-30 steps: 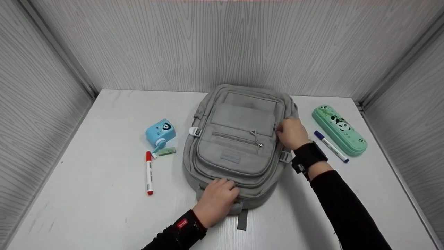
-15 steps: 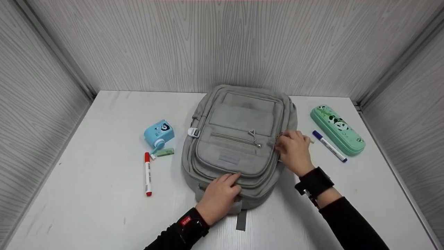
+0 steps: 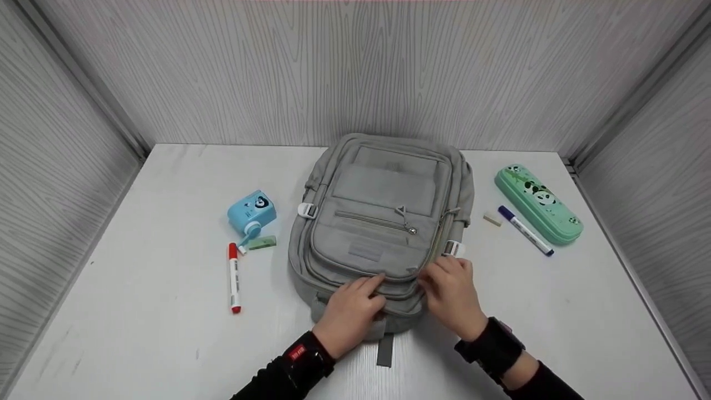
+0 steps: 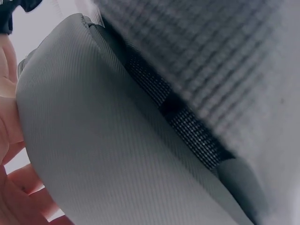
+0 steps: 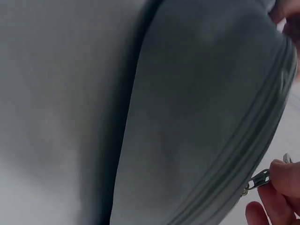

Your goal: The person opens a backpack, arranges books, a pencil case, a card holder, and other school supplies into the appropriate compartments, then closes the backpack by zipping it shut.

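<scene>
A grey backpack (image 3: 383,189) lies front side up, with a short strap end (image 3: 385,350) sticking out below it. At its lower right edge, my right hand (image 3: 452,294) pinches a metal zipper pull (image 5: 259,179) between thumb and finger, clearly seen in the right wrist view. My left hand (image 3: 350,316) rests on the bag's near end, its index finger extended onto the fabric by the front pocket's rim. In the left wrist view, left fingers (image 4: 28,180) touch the grey cloth. A second zipper pull (image 3: 452,211) hangs higher on the right side.
Left of the bag are a blue box-shaped item (image 3: 251,213) with a round cap, a small green block (image 3: 261,242) and a red-capped marker (image 3: 234,278). On the right lie a beige stub (image 3: 492,220), a blue-capped marker (image 3: 525,230) and a green panda pencil case (image 3: 539,203).
My right hand has slid toward me down the bag's right edge, uncovering the beige stub and white buckle. My left index finger has straightened; the left hand otherwise stays put.
</scene>
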Motion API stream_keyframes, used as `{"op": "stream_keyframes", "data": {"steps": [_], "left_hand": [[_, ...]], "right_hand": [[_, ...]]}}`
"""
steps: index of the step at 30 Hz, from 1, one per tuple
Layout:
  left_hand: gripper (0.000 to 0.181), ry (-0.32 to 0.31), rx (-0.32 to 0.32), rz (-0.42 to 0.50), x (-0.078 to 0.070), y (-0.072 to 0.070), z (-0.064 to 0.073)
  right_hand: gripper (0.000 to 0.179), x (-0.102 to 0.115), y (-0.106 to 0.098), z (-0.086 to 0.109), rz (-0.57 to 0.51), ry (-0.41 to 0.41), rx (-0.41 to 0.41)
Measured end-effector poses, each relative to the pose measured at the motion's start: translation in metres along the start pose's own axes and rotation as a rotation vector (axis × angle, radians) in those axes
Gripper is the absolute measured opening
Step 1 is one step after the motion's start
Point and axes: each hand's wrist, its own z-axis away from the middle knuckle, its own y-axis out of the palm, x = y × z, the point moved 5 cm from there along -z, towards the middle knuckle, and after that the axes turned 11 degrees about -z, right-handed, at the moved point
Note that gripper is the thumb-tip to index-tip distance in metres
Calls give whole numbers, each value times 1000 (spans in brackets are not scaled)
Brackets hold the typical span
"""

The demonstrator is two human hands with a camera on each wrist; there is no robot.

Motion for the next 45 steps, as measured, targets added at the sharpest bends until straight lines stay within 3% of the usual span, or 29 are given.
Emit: {"op": "stream_keyframes", "data": {"steps": [6,12,16,22,27,30,33,38,42,45], "left_hand": [[14,2,-32,-12,0,-1,0],[18,5,-43,-22,0,-3,-2],[34,-6,11,-5,-4,-8,-7],[43,-133,69,132,-14,-12,-25],[20,-235,81,237,-19,-8,-38],[7,-284,57,365,-21,-6,-40],[7,-329,28,482,-23,-7,-38],[17,-348,2,559,-28,-11,-35],[12,-339,-29,612,-32,-13,-34],[11,-342,-43,637,-31,-13,-32]], "right_hand": [[27,25,17,15,23,-120,-16],[24,23,14,20,0,-95,-38],[24,21,13,21,-2,-79,-37],[26,21,8,21,8,-100,-38],[17,19,6,24,0,-138,-52],[8,14,5,27,-40,-138,-38],[9,7,3,28,-57,-103,4],[25,-5,0,23,40,-42,112],[26,-10,-4,15,122,-103,142],[23,-13,-5,10,161,-148,106]]}}
